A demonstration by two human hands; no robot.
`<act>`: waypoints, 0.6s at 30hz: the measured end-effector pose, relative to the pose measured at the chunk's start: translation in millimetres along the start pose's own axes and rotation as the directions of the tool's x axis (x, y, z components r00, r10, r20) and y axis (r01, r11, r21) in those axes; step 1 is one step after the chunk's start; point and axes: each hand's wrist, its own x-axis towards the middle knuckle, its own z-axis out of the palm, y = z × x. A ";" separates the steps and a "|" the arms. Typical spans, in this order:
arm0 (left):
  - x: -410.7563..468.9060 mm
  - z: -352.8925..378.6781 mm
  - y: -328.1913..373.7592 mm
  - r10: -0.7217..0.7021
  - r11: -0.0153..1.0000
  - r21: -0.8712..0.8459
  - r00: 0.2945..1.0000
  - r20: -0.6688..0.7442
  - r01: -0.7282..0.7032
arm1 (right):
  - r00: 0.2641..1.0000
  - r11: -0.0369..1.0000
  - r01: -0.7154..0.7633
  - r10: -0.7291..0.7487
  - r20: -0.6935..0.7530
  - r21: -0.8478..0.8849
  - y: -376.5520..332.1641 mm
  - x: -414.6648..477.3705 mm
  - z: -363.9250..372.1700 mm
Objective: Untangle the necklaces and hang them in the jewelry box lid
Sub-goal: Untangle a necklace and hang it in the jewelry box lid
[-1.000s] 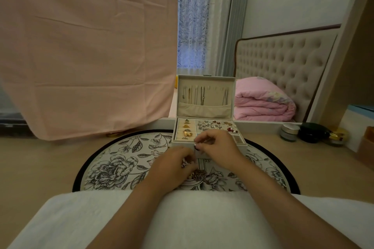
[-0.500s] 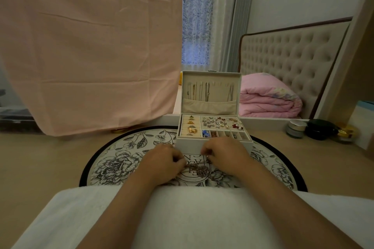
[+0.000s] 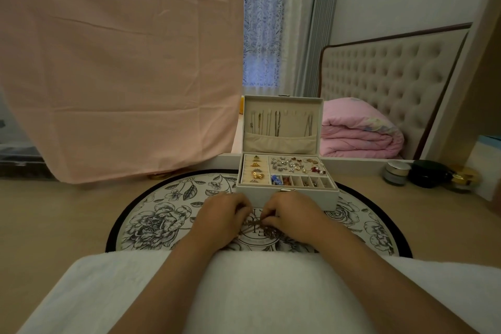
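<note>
both hands sit just in front of the jewelry box (image 3: pixel 287 199), low over the round floral mat (image 3: pixel 162 214) the box stands on. between them lies the tangled necklaces (image 3: pixel 260 225), a knot of thin chain with a dark beaded cluster at its near end, resting on the mat and touching both hands.

left hand (image 3: pixel 219 221): fingers curled inward, tips on the left side of the knot, gripping chain. right hand (image 3: pixel 294 215): thumb and forefinger pinched together on a strand at the knot's right side, other fingers curled under.

the box lid (image 3: pixel 294 127) stands upright at the back of the box. several hung chains (image 3: pixel 276 125) drop straight from its upper row into the fabric pocket (image 3: pixel 279 144) across its lower part. the box tray below holds gold pieces on the left and small mixed pieces on the right.

nearer than the box, a white towel (image 3: pixel 260 293) lies under my forearms. left of the box hangs a pink cloth (image 3: pixel 122 62); right of it, a folded pink quilt (image 3: pixel 357 133) behind and small jars (image 3: pixel 397 172) on the floor.
</note>
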 end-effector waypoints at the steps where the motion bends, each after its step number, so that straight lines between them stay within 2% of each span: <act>1: -0.2 -1.5 1.3 -0.034 0.994 -0.104 0.999 -0.012 0.032 | 1.000 1.000 -0.015 0.015 -0.003 0.014 1.0 0.5 0.6; 4: -1.5 -7.2 7.7 -0.163 0.873 -0.461 0.986 0.031 0.159 | 0.997 0.987 -0.071 0.075 -0.023 0.144 5.0 1.3 3.2; 6: -1.2 -9.3 7.9 -0.242 0.741 -0.631 0.968 0.071 0.232 | 0.989 0.933 -0.117 0.139 -0.041 0.341 8.1 2.6 2.7; 9: 4.9 -18.0 6.8 -0.287 0.450 -0.843 0.942 0.174 0.293 | 0.976 0.769 -0.157 0.217 -0.021 0.619 8.5 5.1 -0.9; 11: 7.2 -29.8 10.8 -0.287 0.300 -0.887 0.920 0.268 0.352 | 0.966 0.648 -0.171 0.259 -0.003 0.742 6.4 7.2 -2.9; 12: 7.4 -35.6 12.0 -0.292 0.305 -0.872 0.909 0.297 0.383 | 0.960 0.572 -0.179 0.281 0.014 0.801 5.3 8.2 -3.9; 13: 5.8 -39.7 11.2 -0.299 0.385 -0.832 0.907 0.297 0.399 | 0.953 0.491 -0.185 0.302 0.033 0.851 3.7 8.7 -5.0; 15: -1.3 -40.8 2.4 -0.228 0.724 -0.615 0.950 0.212 0.311 | 0.937 0.373 -0.186 0.346 0.050 0.909 1.8 9.6 -6.8; 16: -4.6 -41.4 -0.6 -0.171 0.851 -0.464 0.964 0.202 0.248 | 0.929 0.341 -0.185 0.366 0.051 0.922 1.6 10.3 -7.5; 18: -5.9 -40.3 -7.0 -0.142 0.960 -0.206 0.966 0.215 0.187 | 0.917 0.312 -0.184 0.395 0.049 0.932 1.6 11.0 -9.0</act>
